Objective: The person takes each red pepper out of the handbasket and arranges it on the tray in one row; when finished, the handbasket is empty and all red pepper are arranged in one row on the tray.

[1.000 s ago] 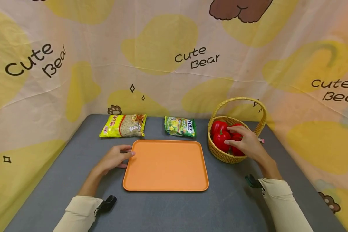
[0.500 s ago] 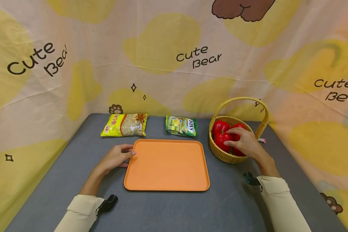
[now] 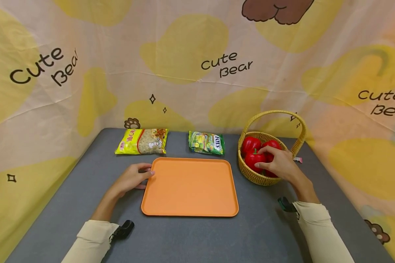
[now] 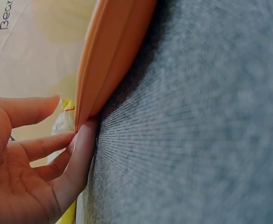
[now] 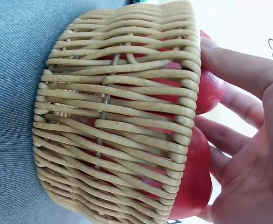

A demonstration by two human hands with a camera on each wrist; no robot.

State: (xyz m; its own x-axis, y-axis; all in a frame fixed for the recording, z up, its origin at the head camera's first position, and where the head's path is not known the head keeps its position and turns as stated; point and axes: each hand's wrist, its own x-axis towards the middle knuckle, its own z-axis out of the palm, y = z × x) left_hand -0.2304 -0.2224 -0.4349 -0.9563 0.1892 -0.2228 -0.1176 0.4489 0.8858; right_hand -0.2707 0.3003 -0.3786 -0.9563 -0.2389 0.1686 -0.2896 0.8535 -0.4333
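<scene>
At the left edge of an orange tray (image 3: 190, 188) is my left hand (image 3: 130, 179). In the left wrist view its fingers (image 4: 82, 144) are fairly straight and touch the tray's outer edge, while the thumb stands apart from the rim. My right hand (image 3: 281, 162) reaches into a wicker basket (image 3: 255, 178) with several red bell peppers. Thumb and fingers are bent around the front red bell pepper (image 3: 252, 160). The right wrist view shows the thumb at the basket rim against red skin; the weave and the peppers hide part of the grip.
Behind the tray lie a yellow bag of pale pieces (image 3: 143, 141) and a green Fox's packet (image 3: 206, 143). The basket's tall handle (image 3: 276, 111) arches over the peppers. A small pink-and-white item (image 3: 298, 159) is to the basket's right. Printed cloth (image 3: 177, 47) walls the grey table.
The right thumb and fingers have settled onto the front bell pepper, whose green stem has shifted and tilted slightly. The left hand stays at the tray's edge.
</scene>
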